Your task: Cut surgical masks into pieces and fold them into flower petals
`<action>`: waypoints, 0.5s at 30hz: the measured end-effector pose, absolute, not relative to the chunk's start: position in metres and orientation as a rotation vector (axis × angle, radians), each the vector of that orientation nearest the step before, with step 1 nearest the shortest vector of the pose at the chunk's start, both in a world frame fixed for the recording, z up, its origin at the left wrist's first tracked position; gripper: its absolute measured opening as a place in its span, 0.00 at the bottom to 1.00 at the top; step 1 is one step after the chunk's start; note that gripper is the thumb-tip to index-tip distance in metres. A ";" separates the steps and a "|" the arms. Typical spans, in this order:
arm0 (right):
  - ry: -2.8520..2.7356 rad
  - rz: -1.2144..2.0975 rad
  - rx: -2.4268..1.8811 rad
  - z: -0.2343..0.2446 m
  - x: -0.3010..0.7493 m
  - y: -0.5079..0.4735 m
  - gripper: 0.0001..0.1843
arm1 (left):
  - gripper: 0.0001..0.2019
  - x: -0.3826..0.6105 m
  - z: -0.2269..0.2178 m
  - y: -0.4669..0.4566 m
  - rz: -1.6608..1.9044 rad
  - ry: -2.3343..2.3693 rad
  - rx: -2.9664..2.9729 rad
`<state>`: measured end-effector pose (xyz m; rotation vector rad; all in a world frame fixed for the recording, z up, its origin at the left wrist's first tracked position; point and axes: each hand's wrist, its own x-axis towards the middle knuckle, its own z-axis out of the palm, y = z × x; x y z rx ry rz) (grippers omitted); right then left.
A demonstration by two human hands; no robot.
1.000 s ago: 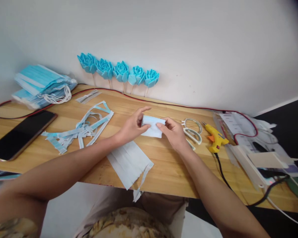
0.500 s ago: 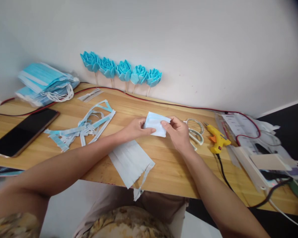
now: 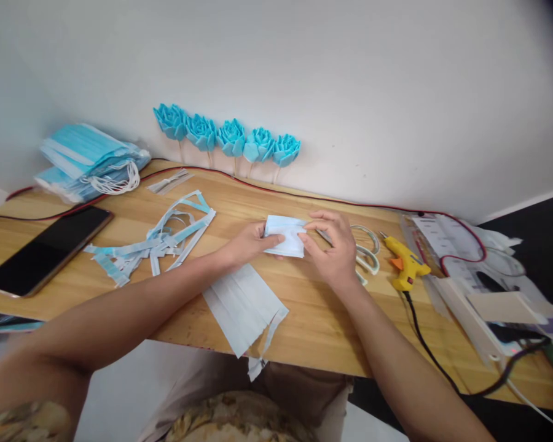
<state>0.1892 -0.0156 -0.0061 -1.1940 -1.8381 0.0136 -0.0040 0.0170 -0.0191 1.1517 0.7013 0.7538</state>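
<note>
Both my hands hold a small folded piece of light blue mask fabric point(image 3: 284, 236) low over the wooden table point(image 3: 304, 313). My left hand point(image 3: 251, 240) pinches its left edge with thumb and fingers. My right hand point(image 3: 334, 250) grips its right edge, fingers curled over the top. A larger cut mask sheet point(image 3: 242, 307) lies flat just in front of my hands, with a strip hanging over the table's near edge.
White scissors point(image 3: 366, 252) and a yellow glue gun point(image 3: 405, 265) lie right of my right hand. Cut mask strips point(image 3: 159, 239) and a black phone point(image 3: 46, 248) are to the left. A mask stack point(image 3: 90, 162) sits far left. Blue fabric roses point(image 3: 230, 136) lean on the wall.
The folded piece has come down from a raised, tilted hold to nearly flat on the table. My right hand's fingers moved over its top edge.
</note>
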 end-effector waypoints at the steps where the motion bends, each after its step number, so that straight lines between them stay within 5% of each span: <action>1: -1.865 -0.026 -1.187 -0.005 0.190 -0.016 0.04 | 0.16 -0.004 -0.019 0.017 0.758 0.698 1.152; 15: -1.904 -0.004 -1.164 -0.008 0.189 -0.015 0.01 | 0.17 -0.003 -0.019 0.016 0.759 0.675 1.156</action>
